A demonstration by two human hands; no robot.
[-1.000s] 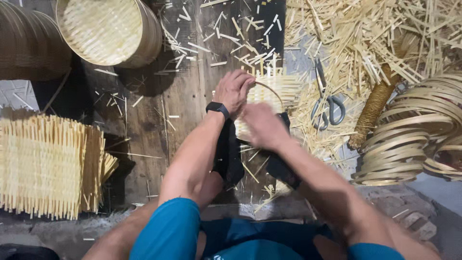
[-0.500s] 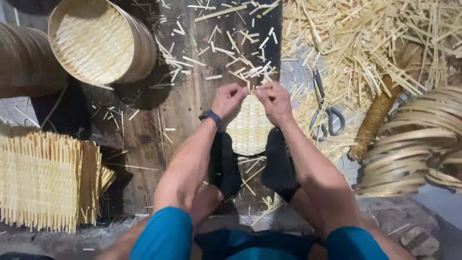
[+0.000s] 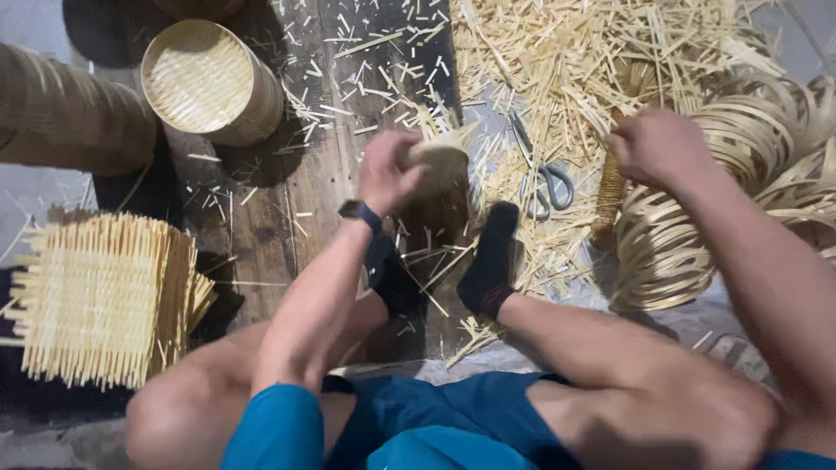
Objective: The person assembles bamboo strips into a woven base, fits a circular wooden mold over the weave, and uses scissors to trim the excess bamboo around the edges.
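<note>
Your left hand (image 3: 389,174) covers the near side of the small woven piece (image 3: 444,161), so you cannot tell how your fingers sit on it. Right of that piece, your blurred right hand (image 3: 657,148) hides its grasp among the bamboo rings (image 3: 662,252), which the frame's edge cuts off.

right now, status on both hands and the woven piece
Left hand gripping the small woven basket form on the plank. Right hand closed at the bamboo rings. Scissors lie between them.
</note>
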